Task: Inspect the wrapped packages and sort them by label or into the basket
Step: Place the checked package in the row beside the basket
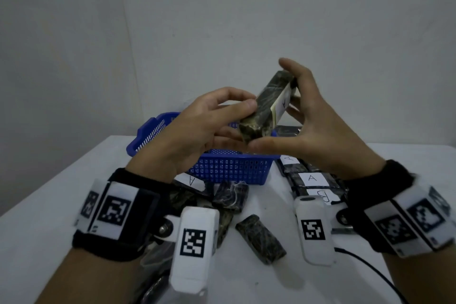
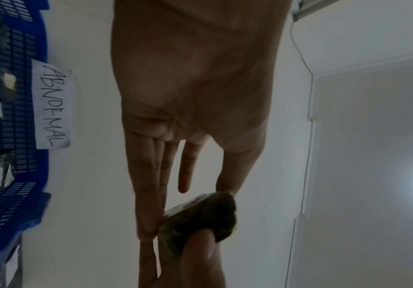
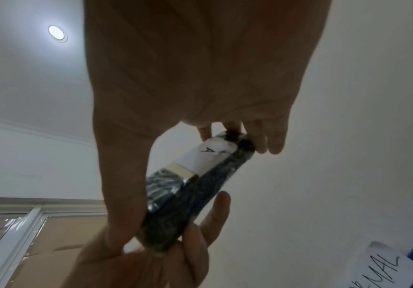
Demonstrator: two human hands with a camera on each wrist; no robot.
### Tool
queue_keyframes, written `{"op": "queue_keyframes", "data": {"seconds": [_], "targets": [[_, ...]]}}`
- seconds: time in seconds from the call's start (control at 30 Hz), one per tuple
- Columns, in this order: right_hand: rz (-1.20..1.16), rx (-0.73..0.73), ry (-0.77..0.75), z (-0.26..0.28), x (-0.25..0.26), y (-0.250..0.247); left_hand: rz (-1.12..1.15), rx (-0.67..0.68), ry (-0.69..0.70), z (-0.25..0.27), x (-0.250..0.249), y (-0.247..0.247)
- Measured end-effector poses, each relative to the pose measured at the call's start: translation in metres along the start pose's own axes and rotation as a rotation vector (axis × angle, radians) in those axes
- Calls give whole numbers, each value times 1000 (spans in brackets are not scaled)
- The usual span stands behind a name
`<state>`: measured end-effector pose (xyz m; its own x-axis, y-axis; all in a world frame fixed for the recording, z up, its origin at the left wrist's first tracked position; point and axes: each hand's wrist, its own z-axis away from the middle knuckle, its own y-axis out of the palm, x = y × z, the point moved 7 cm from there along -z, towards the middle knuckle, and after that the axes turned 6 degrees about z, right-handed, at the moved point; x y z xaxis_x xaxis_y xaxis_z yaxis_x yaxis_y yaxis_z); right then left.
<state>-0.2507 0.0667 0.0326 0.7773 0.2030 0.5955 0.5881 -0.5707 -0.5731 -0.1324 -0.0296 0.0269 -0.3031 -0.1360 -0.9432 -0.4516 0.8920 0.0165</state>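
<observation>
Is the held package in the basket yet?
Out: both hands, left hand and right hand, hold the package above the basket.

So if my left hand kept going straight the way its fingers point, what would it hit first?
Probably the right hand, just past the package that the left hand already touches; depth is unclear.

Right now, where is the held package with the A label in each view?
Head: held package at centre, tilted, between both hands above the blue basket.
Left wrist: its dark end low at centre.
Right wrist: centre, A label showing.
Shared landmark: the basket's ABNORMAL sign, seen by both wrists.
</observation>
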Motion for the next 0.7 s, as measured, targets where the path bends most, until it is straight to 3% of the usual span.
{"op": "queue_keyframes", "data": {"seconds": [0.1, 0.23, 0.33, 0.47, 0.7], "targets": [[24, 13, 9, 0, 3, -2, 23, 9, 14, -1, 2, -2], [-88, 64, 129, 2, 1, -6, 4, 15, 49, -1, 0, -1], [-230, -110, 178, 1, 2, -18, -73, 12, 59, -1, 1, -1], [-152, -217, 133, 1, -1, -26, -200, 18, 48, -3, 4, 2], [-147, -80, 92, 0, 3, -18, -335, 33, 77, -5, 8, 4]]}}
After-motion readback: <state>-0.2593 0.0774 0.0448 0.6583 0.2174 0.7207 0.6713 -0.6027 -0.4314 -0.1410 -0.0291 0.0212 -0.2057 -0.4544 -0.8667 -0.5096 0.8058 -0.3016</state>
